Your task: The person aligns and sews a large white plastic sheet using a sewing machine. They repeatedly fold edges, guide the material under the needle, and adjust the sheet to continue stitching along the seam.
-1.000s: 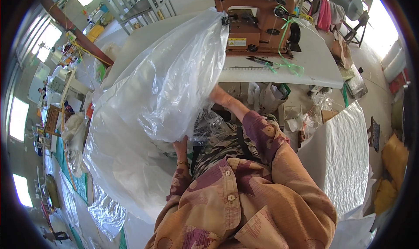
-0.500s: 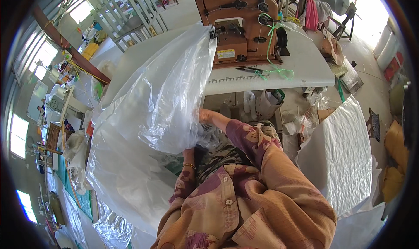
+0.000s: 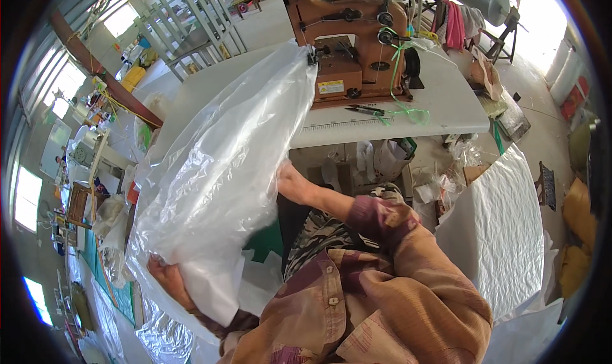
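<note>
A large translucent plastic sheet (image 3: 223,147) drapes from the needle area of a brown sewing machine (image 3: 357,51) down over the table's left front edge to my lap. My right hand (image 3: 296,184) is closed on the sheet's right edge, just below the table. Lower and farther left, my left hand (image 3: 169,280) pinches the sheet near its lower left part. Between my hands the plastic hangs fairly smooth, with shiny creases. Some of my fingertips are hidden by the folds.
Black pens (image 3: 366,110) and a green cord (image 3: 417,115) lie on the white sewing table (image 3: 446,118). A stack of silvery-white sheeting (image 3: 500,230) stands at my right. Under the table are bags (image 3: 390,157) and scraps. A metal rack (image 3: 188,36) is behind left.
My left hand has moved down and left from under the sheet, spreading the bunched plastic. My right hand has shifted slightly down and left with its edge.
</note>
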### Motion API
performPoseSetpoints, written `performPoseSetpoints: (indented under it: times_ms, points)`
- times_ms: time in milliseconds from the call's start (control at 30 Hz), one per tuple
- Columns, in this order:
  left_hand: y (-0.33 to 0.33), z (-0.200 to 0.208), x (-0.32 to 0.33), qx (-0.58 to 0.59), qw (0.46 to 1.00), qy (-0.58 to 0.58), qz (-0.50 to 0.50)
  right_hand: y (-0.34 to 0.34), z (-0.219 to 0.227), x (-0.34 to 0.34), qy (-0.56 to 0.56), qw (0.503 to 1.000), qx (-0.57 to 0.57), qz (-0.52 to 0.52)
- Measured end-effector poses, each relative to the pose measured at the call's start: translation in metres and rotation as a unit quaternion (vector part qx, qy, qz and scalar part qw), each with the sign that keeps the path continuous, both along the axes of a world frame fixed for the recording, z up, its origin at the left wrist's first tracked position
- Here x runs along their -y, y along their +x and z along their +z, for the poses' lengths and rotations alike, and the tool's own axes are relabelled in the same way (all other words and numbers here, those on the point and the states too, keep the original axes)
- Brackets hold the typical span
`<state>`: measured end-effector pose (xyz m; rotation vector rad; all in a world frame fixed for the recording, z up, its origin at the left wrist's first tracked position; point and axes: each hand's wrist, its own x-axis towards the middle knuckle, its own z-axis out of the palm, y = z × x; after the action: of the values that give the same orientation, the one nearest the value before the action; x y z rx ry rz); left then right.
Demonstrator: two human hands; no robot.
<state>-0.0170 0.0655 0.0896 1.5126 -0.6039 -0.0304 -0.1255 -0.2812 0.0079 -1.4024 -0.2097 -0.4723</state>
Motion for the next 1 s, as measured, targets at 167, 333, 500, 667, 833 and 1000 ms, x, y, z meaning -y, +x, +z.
performPoseSetpoints:
  times_ms: [167, 333, 500, 667, 833, 1000]
  points:
    - [0.075, -0.099, -0.038, -0.113, 0.913, 0.385, 0.072, -0.073, -0.053, -0.014, 0.151, 0.981, -0.124, 0.017]
    - [0.083, -0.183, -0.046, 0.159, 0.792, 0.588, 0.025, -0.126, -0.129, 0.032, 0.26, 0.933, -0.209, -0.137]
    - [-0.01, -0.021, 0.076, 0.314, 0.839, 0.441, -0.057, -0.155, -0.059, 0.012, 0.182, 0.964, -0.187, -0.048]
    - [-0.064, 0.008, 0.169, 0.244, 0.891, 0.252, -0.29, -0.146, -0.059, 0.007, 0.105, 0.946, -0.276, -0.131]
    - [-0.099, -0.067, 0.228, 0.346, 0.884, 0.279, -0.146, -0.151, -0.052, -0.003, 0.061, 0.952, -0.262, -0.149]
    - [-0.098, -0.104, 0.221, 0.39, 0.842, 0.357, -0.107, -0.157, -0.051, -0.012, 0.048, 0.95, -0.253, -0.177]
